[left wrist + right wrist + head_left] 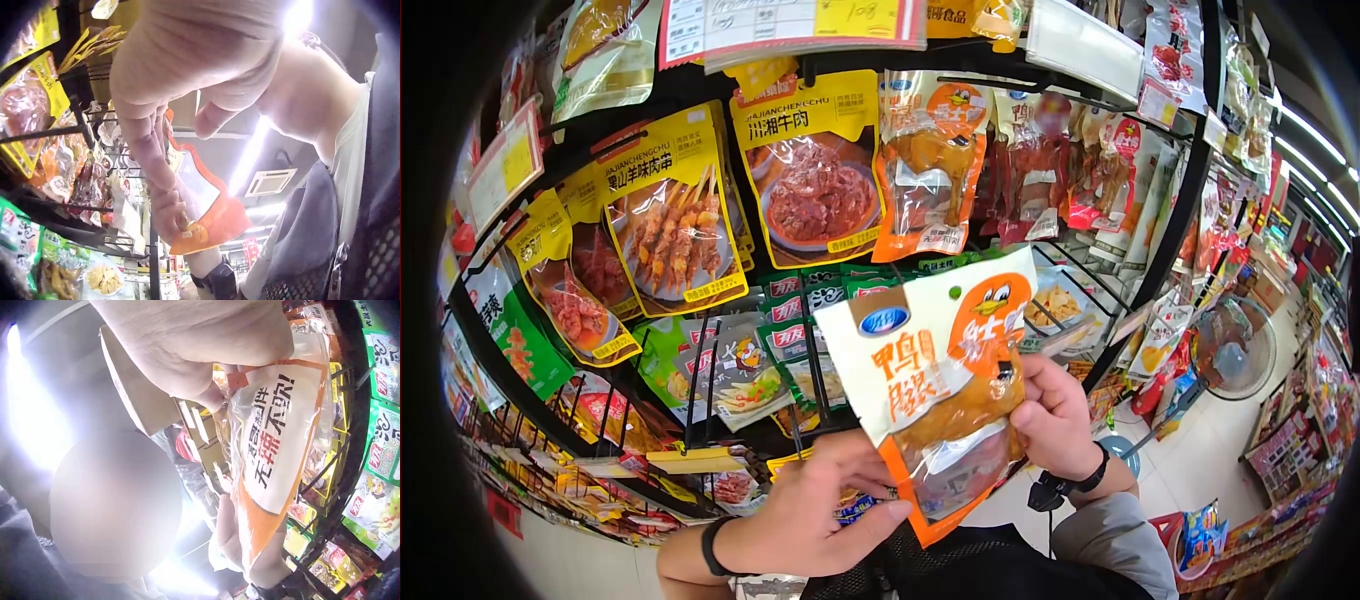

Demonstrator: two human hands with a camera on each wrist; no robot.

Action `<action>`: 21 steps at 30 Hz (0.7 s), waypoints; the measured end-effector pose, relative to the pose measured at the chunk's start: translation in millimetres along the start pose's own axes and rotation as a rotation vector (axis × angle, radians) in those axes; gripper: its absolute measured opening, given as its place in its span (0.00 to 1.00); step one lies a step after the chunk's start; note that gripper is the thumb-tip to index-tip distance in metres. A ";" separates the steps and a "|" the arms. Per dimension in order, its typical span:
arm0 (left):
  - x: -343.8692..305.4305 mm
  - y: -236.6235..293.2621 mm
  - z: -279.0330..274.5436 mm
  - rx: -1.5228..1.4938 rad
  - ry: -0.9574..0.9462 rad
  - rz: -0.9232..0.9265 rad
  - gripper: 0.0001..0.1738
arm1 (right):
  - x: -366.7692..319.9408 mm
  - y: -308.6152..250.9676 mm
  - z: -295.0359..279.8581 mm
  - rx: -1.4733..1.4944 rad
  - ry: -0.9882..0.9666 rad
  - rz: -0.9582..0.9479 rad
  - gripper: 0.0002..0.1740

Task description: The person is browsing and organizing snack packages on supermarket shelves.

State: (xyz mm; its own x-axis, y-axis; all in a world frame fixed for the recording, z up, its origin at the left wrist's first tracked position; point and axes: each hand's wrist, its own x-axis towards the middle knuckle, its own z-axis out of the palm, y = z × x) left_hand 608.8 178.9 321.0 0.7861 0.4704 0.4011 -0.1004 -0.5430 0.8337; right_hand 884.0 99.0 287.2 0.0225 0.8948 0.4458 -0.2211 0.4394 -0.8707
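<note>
A white and orange snack pouch [945, 390] with a cartoon duck is held tilted in front of the shelves. My right hand [1060, 415] pinches its right edge, thumb on the front. At the lower left edge is my left hand [815, 505], fingers bent against the pouch and thumb extended beside it. In the left wrist view, the left hand [194, 56] has its thumb apart from the orange-edged pouch [228, 222], while the right hand [167, 212] grips the far side. The right wrist view shows the pouch's printed back [272, 437] below the right hand [206, 344].
Yellow meat pouches [810, 170] and a similar orange-edged pouch [930, 170] hang on the rack behind. Green packets [795, 350] sit lower, among black wire dividers [812, 365]. Price cards [795, 30] line the top. At the right are a fan [1235, 350] and the tiled aisle floor [1200, 450].
</note>
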 end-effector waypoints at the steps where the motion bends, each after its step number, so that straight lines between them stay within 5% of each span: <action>1: 3.4 7.0 -1.4 0.010 -0.009 0.012 0.30 | 3.5 -3.4 -5.6 0.010 -0.001 -0.002 0.23; 8: 39.0 39.3 -0.4 0.235 0.072 0.188 0.43 | 17.3 -31.2 -22.9 0.072 0.013 0.045 0.24; 12: 78.7 62.4 1.9 0.313 0.051 0.227 0.33 | 26.8 -42.6 -31.8 0.077 -0.046 -0.076 0.24; 21: 149.1 75.0 7.5 0.177 0.121 0.352 0.28 | 56.3 -86.3 -34.0 0.091 0.108 -0.194 0.19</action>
State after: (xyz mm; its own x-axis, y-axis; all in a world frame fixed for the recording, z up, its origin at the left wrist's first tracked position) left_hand 723.0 203.1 440.5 0.6440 0.3073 0.7006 -0.2359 -0.7914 0.5639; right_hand 937.5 114.1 380.4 0.1761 0.7997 0.5740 -0.2897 0.5994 -0.7462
